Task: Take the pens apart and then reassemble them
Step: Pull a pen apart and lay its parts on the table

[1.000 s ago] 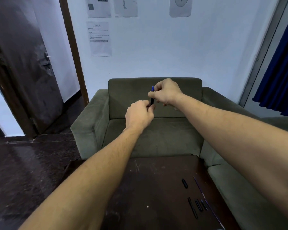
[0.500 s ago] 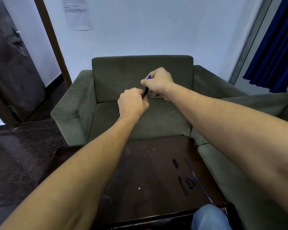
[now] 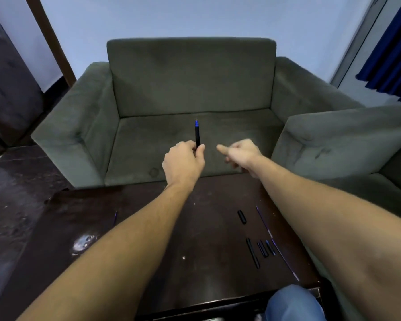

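Left hand grips upright pen; right hand empty, loosely curled; parts on table.

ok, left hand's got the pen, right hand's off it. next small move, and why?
Probably lower the right hand to the short black piece on the table, likely a cap. The left hand grips the pen upright, blue tip bare; the right hand holds nothing visible, and that piece is on its side of the table.

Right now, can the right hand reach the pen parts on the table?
Probably yes: the right hand seems empty, the left hand grips the pen, and the pen parts lie uncovered.
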